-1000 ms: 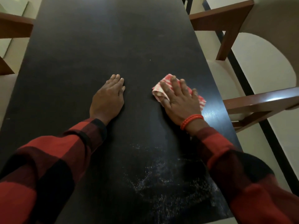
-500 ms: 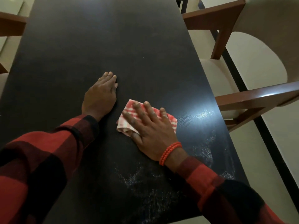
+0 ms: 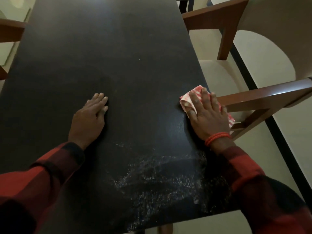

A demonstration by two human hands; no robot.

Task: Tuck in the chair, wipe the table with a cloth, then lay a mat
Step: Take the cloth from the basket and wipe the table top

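Note:
A long black table [image 3: 104,53] fills the view. My right hand [image 3: 206,115] lies flat, fingers spread, pressing a red-and-white checked cloth [image 3: 189,98] against the table's right edge; part of the cloth hangs past the edge. My left hand [image 3: 89,119] rests flat on the tabletop near the middle, fingers straight and together. A wet, speckled smear [image 3: 162,176] shines on the near part of the table. A wooden armchair [image 3: 263,97] with a cream seat stands at the right side, its armrest right beside the cloth. No mat is in view.
Another brown chair arm [image 3: 10,30] shows at the far left edge. A dark floor strip [image 3: 276,132] runs along the pale floor under the right chair. Dark furniture legs [image 3: 184,4] stand past the table's far right corner.
My right hand slid the cloth from mid-table out to the right edge, after sweeping left and nearer half a second ago. The left hand stayed flat in place.

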